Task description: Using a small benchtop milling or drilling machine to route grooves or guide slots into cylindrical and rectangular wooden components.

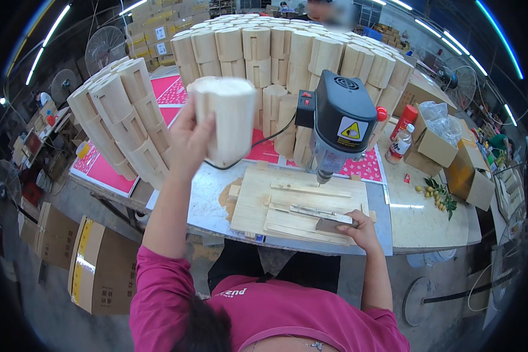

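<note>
My left hand (189,138) is closed around a pale wooden lobed cylinder (226,120), raised above the table and slightly blurred. A wooden board jig (255,202) with strips fixed on it lies in front of me, under the bit of a dark bench drill press (346,111). My right hand (361,230) rests at the jig's right side, its fingers closed on a grey metal block (330,223). A thin metal-topped bar (320,212) lies just beyond that block. The drill bit hangs above the jig, apart from the lifted cylinder.
Stacked wooden cylinders (258,44) line the back, with another leaning stack (123,111) at left. To the right are a red can (403,120), a bottle (399,144), an open carton (431,146) and fruit with leaves (437,196). Cartons (102,267) stand on the floor at left.
</note>
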The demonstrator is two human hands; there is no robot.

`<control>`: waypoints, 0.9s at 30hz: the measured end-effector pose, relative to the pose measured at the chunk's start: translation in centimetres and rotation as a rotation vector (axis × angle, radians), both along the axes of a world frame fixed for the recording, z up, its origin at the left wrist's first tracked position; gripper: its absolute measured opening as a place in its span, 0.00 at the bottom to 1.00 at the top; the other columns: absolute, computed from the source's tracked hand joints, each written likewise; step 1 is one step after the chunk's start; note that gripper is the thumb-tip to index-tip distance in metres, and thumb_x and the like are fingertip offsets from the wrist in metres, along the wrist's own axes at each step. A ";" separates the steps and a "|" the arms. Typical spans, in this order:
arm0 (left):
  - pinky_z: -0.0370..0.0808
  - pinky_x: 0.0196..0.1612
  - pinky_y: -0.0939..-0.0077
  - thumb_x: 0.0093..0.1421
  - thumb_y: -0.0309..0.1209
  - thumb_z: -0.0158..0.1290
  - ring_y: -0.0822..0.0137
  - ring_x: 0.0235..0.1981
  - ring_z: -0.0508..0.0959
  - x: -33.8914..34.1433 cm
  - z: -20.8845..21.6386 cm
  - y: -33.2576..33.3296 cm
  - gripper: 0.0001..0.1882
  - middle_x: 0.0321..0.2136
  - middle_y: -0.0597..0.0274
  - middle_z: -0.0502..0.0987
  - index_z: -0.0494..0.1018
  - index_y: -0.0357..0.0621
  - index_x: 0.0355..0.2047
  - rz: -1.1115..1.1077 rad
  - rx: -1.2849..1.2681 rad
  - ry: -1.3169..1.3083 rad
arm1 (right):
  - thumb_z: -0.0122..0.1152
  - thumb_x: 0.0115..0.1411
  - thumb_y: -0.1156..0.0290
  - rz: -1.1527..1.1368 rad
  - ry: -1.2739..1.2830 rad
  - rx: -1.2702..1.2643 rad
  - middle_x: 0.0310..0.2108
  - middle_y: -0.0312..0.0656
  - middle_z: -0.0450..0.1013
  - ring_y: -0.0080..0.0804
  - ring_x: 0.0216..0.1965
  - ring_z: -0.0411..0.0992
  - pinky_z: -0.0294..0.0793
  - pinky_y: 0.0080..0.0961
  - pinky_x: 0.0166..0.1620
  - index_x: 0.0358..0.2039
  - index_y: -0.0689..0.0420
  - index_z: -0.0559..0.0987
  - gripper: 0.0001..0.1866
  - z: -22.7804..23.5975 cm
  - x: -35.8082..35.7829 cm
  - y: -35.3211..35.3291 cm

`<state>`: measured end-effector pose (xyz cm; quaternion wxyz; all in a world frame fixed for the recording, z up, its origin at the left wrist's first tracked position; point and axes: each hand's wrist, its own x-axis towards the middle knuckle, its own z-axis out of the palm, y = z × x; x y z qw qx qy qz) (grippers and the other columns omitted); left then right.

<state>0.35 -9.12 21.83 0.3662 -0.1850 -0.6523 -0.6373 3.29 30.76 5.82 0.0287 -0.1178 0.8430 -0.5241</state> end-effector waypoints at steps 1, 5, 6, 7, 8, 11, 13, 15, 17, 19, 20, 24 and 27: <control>0.68 0.51 0.76 0.58 0.27 0.51 0.70 0.48 0.71 1.1 -1.4 0.3 0.28 0.48 0.54 0.70 0.57 0.37 0.59 -0.078 -0.016 -0.153 | 0.69 0.41 0.76 0.006 0.003 0.005 0.29 0.37 0.73 0.26 0.33 0.70 0.67 0.22 0.40 0.30 0.60 0.79 0.13 -0.2 0.0 0.2; 0.68 0.50 0.77 0.57 0.32 0.55 0.70 0.47 0.71 2.5 -5.3 2.3 0.28 0.47 0.56 0.72 0.61 0.35 0.56 -0.355 -0.260 -0.489 | 0.70 0.42 0.75 0.042 -0.006 0.038 0.29 0.36 0.72 0.24 0.35 0.69 0.67 0.20 0.41 0.33 0.61 0.77 0.15 -0.2 -0.5 0.6; 0.68 0.49 0.77 0.56 0.35 0.56 0.69 0.46 0.72 2.4 -6.1 2.6 0.29 0.47 0.55 0.73 0.62 0.35 0.55 -0.442 -0.459 -0.593 | 0.70 0.42 0.74 0.053 0.018 0.067 0.29 0.35 0.72 0.23 0.35 0.68 0.66 0.20 0.42 0.33 0.61 0.77 0.16 -0.1 -0.7 0.7; 0.68 0.49 0.77 0.56 0.35 0.56 0.69 0.46 0.72 2.2 -7.0 2.7 0.29 0.47 0.55 0.73 0.62 0.35 0.55 -0.449 -0.445 -0.625 | 0.71 0.42 0.74 0.097 0.014 0.088 0.30 0.35 0.72 0.23 0.36 0.68 0.66 0.20 0.42 0.34 0.61 0.77 0.17 0.0 -1.2 0.7; 0.68 0.49 0.76 0.55 0.38 0.57 0.69 0.45 0.72 1.7 -7.8 2.7 0.31 0.46 0.54 0.73 0.63 0.35 0.54 -0.486 -0.644 -0.670 | 0.71 0.43 0.73 0.139 0.007 0.109 0.31 0.34 0.72 0.22 0.36 0.68 0.66 0.19 0.42 0.35 0.61 0.77 0.18 0.5 -1.8 0.7; 0.67 0.49 0.76 0.52 0.44 0.59 0.67 0.44 0.74 -0.4 -9.6 2.9 0.32 0.44 0.52 0.75 0.67 0.34 0.52 -0.655 -0.930 -0.808 | 0.70 0.43 0.74 0.109 0.016 0.205 0.32 0.34 0.72 0.21 0.37 0.67 0.66 0.19 0.43 0.34 0.60 0.77 0.16 2.1 -2.0 -0.3; 0.67 0.49 0.77 0.51 0.45 0.59 0.67 0.44 0.74 -1.6 -10.5 3.6 0.33 0.43 0.54 0.76 0.67 0.35 0.51 -0.732 -1.016 -0.844 | 0.70 0.44 0.74 0.112 0.001 0.206 0.33 0.33 0.73 0.21 0.37 0.67 0.66 0.19 0.43 0.34 0.60 0.77 0.15 1.7 -2.2 0.0; 0.67 0.49 0.78 0.50 0.46 0.60 0.69 0.43 0.74 -2.5 -10.4 4.6 0.33 0.41 0.56 0.77 0.68 0.38 0.51 -0.834 -1.013 -0.867 | 0.69 0.45 0.75 0.114 -0.056 0.060 0.32 0.32 0.73 0.20 0.36 0.67 0.65 0.19 0.43 0.33 0.59 0.78 0.14 0.9 -2.6 0.3; 0.66 0.49 0.79 0.50 0.43 0.60 0.71 0.43 0.73 -3.2 -10.4 5.1 0.32 0.42 0.57 0.76 0.68 0.39 0.52 -0.853 -1.024 -0.912 | 0.69 0.45 0.75 0.118 -0.078 0.019 0.31 0.31 0.73 0.20 0.36 0.67 0.65 0.19 0.43 0.33 0.59 0.78 0.13 0.6 -2.7 0.3; 0.66 0.49 0.81 0.49 0.39 0.62 0.73 0.44 0.73 -3.9 -11.0 5.1 0.30 0.43 0.60 0.76 0.69 0.41 0.51 -0.884 -0.985 -0.976 | 0.68 0.46 0.76 0.119 -0.109 -0.054 0.31 0.31 0.73 0.19 0.36 0.67 0.65 0.18 0.43 0.33 0.59 0.77 0.13 0.4 -2.4 0.2; 0.66 0.49 0.81 0.49 0.39 0.62 0.73 0.44 0.73 -4.3 -11.3 5.0 0.30 0.43 0.60 0.76 0.69 0.41 0.51 -0.886 -0.985 -0.976 | 0.68 0.46 0.76 0.117 -0.109 -0.054 0.31 0.31 0.73 0.19 0.36 0.67 0.65 0.18 0.43 0.33 0.59 0.77 0.13 0.5 -2.2 0.1; 0.67 0.48 0.81 0.48 0.38 0.63 0.73 0.42 0.74 -4.8 -11.4 5.3 0.30 0.41 0.60 0.77 0.70 0.40 0.50 -0.880 -0.976 -0.988 | 0.68 0.45 0.76 0.126 -0.055 0.008 0.31 0.31 0.73 0.19 0.36 0.67 0.66 0.18 0.43 0.34 0.59 0.77 0.14 0.9 -1.8 0.1; 0.68 0.48 0.81 0.48 0.37 0.63 0.74 0.40 0.74 -4.7 -11.4 6.1 0.29 0.39 0.61 0.77 0.71 0.39 0.49 -0.855 -0.986 -0.977 | 0.68 0.45 0.76 0.139 -0.049 0.012 0.31 0.31 0.73 0.19 0.36 0.67 0.66 0.18 0.43 0.35 0.59 0.77 0.14 0.8 -1.7 0.1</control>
